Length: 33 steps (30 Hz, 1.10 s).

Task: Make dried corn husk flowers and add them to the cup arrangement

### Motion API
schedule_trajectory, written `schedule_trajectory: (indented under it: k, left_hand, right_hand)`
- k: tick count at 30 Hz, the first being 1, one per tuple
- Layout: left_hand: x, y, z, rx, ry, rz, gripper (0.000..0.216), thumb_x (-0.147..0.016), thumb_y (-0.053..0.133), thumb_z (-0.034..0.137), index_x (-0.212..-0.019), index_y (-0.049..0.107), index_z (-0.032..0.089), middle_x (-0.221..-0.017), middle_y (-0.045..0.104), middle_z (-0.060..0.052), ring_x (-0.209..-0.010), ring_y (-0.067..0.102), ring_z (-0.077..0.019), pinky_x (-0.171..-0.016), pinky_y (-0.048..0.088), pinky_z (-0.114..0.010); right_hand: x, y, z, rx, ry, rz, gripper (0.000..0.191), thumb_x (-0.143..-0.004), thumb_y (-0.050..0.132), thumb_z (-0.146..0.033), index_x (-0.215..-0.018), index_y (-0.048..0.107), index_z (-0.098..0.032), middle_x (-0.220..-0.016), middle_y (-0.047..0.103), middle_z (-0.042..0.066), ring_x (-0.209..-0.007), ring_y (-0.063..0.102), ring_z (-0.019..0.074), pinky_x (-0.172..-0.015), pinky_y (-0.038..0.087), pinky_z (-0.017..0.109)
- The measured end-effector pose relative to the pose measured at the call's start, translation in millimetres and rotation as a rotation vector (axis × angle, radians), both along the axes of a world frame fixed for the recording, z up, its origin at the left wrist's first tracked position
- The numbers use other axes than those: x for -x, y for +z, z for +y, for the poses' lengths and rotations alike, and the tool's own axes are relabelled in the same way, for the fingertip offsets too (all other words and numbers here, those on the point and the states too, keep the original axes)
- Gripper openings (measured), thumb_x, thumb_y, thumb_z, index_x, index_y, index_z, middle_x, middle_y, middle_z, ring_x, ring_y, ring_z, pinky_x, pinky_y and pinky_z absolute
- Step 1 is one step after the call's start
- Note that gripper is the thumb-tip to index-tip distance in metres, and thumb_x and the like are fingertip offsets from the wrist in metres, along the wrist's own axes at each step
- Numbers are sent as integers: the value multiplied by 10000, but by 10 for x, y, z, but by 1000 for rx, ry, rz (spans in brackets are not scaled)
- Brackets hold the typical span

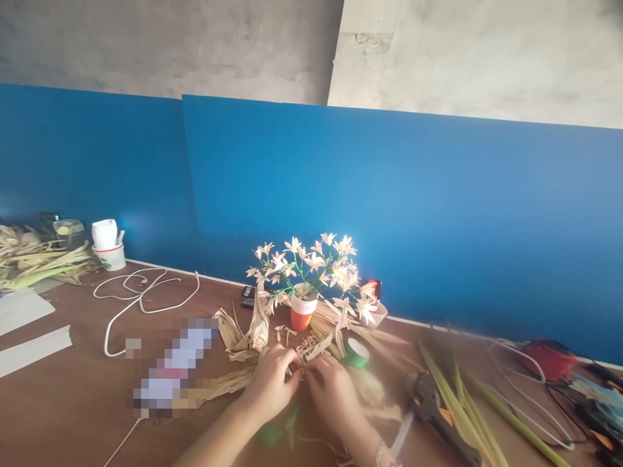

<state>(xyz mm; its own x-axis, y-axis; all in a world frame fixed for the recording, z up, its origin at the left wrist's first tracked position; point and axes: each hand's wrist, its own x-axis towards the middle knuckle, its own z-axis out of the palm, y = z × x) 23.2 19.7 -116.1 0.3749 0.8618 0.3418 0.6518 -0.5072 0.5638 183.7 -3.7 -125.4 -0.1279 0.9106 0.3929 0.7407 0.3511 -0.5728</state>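
My left hand and my right hand meet low in the middle of the view, fingertips pinched close together. Something small and pale shows between them, too small to name. Just beyond stands an orange and white paper cup holding artificial flowers with cream petals and green stems. Dried corn husks lie left of the cup, with more pale strips scattered near my fingertips. A roll of green tape rests beyond my right hand.
A black glue gun lies right, beside long green leaves and a red object with cables. Leftward are a white cable, a pixelated item, paper strips, a white cup and husks. Blue panels stand behind.
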Motion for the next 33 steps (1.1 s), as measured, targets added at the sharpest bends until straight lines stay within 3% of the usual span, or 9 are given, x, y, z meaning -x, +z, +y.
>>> schedule_trajectory:
  k: [5, 12, 19, 27, 30, 33]
  left_hand:
    - [-2, -29, 11, -87, -56, 40, 148, -837, 532, 120, -745, 619, 196, -757, 650, -21, -833, 568, -213, -757, 407, -355]
    - [-38, -31, -17, -173, -53, 117, 174, -820, 511, 87, -681, 558, 182, -711, 614, -17, -789, 544, -197, -720, 371, -346]
    - [-101, 13, -84, -268, 18, 139, 227, -816, 459, 76, -622, 516, 177, -664, 586, -27, -732, 533, -195, -721, 342, -375]
    - [-127, -6, -83, -240, 146, 111, 244, -826, 446, 81, -627, 538, 188, -660, 616, -37, -720, 555, -208, -708, 339, -375]
    - [-65, 21, -37, -218, 158, 124, 248, -854, 446, 107, -643, 550, 185, -676, 621, -38, -736, 557, -211, -713, 349, -366]
    - [-20, 30, 16, -205, 69, 142, 253, -862, 448, 104, -655, 571, 186, -677, 623, -31, -744, 551, -204, -707, 356, -351]
  right_hand:
    - [-10, -22, 24, 31, -7, 68, 191, -812, 482, -106, -765, 639, -205, -788, 673, 33, -756, 609, 198, -679, 457, 282]
    - [27, -44, 13, -24, -15, -20, 196, -810, 467, -98, -717, 602, -204, -750, 649, 29, -723, 594, 189, -649, 424, 275]
    - [122, -138, -6, -123, -236, -127, 202, -774, 502, -115, -598, 477, -212, -614, 585, 18, -598, 544, 173, -577, 369, 268]
    - [145, -61, -39, -121, -394, -197, 218, -722, 538, -106, -564, 456, -231, -567, 583, 25, -549, 545, 189, -537, 329, 281]
    - [67, -35, -13, -126, -341, -136, 132, -748, 520, -113, -669, 555, -212, -654, 617, 34, -635, 584, 201, -578, 385, 281]
    - [25, -41, 20, -154, -160, -44, 148, -799, 525, -147, -895, 622, -204, -839, 654, 48, -782, 602, 203, -683, 437, 286]
